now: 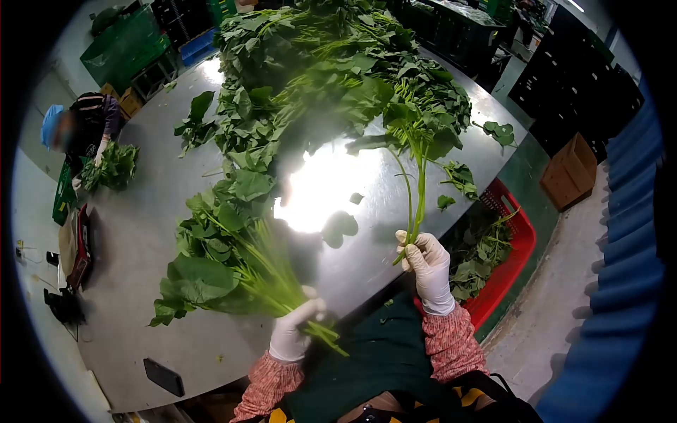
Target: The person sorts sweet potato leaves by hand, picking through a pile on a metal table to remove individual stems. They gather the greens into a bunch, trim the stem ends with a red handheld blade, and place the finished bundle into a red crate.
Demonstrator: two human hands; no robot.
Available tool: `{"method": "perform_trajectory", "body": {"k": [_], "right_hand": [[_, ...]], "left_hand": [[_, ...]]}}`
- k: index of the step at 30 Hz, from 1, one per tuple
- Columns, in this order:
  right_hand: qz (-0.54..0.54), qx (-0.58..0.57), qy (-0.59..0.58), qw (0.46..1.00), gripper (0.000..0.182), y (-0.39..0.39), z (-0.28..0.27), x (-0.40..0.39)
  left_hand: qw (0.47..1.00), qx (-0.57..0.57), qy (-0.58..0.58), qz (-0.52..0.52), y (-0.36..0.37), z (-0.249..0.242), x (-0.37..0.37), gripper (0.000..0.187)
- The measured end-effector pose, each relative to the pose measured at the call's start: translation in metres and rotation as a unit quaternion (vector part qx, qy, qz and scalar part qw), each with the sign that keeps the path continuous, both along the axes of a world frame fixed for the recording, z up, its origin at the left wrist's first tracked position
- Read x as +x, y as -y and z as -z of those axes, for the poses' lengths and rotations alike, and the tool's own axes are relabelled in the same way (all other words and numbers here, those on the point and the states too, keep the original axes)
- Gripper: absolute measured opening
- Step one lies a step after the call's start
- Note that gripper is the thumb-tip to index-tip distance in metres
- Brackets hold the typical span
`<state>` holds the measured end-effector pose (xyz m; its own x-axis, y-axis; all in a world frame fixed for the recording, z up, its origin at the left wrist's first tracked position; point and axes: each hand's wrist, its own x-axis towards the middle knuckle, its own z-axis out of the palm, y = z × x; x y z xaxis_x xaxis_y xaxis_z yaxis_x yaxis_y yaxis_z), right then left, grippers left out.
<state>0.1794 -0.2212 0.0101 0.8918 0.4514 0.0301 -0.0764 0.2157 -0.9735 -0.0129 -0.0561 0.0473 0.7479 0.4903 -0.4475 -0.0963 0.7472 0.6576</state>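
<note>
Clamping L hand [291, 335] on leafy bunch [204, 278], lower left of frame, & pinching thin stems [422, 176] in R hand [431, 271], right of ctr, over desk [134, 338], apparently mid-bunching, prob. needing even alignment next.

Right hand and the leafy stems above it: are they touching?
Touching: the head view plainly shows the right hand pinching the leafy stems near their lower ends.

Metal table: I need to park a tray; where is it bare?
Widest: left side, from the phone to the co-worker's bunch. Smaller: between left hand and right hand, with loose leaves beyond. Crowded: far middle, under the leafy heap.
</note>
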Motion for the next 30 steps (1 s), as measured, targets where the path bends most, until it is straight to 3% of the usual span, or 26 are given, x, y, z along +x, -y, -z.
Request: {"method": "perform_trajectory", "body": {"k": [4, 7, 16, 20, 24, 25, 28, 30], "right_hand": [[-0.017, -0.013, 0.007, 1.000, 0.011, 0.003, -0.003, -0.002], [-0.008, -0.021, 0.048, 0.999, 0.021, 0.001, 0.000, -0.004], [0.001, -0.064, 0.074, 0.995, 0.010, 0.000, 0.008, -0.004], [0.164, -0.031, 0.060, 0.984, 0.011, 0.004, 0.005, -0.001], [0.295, 0.194, -0.056, 0.934, 0.030, 0.028, 0.006, 0.041], [0.296, 0.190, -0.074, 0.933, 0.041, 0.031, 0.003, 0.049], [0.241, 0.109, -0.050, 0.963, 0.043, 0.018, 0.001, 0.067], [0.189, 0.035, -0.003, 0.981, 0.055, 0.001, 0.015, 0.095]], "left_hand": [[1.000, 0.002, 0.000, -0.001, 0.000, 0.004, -0.002, 0.017], [1.000, -0.003, -0.001, 0.000, 0.001, 0.002, -0.001, 0.017], [1.000, 0.010, -0.009, 0.009, 0.001, 0.002, -0.001, 0.017], [0.999, 0.031, -0.008, 0.017, 0.000, 0.002, -0.002, 0.017], [1.000, -0.003, 0.005, 0.004, 0.000, -0.005, 0.003, 0.016], [1.000, -0.002, 0.003, 0.006, -0.001, -0.005, 0.004, 0.016], [0.998, 0.021, 0.014, 0.056, -0.010, 0.014, -0.003, 0.015], [0.998, 0.024, 0.007, 0.066, -0.013, 0.016, 0.001, 0.015]]}}
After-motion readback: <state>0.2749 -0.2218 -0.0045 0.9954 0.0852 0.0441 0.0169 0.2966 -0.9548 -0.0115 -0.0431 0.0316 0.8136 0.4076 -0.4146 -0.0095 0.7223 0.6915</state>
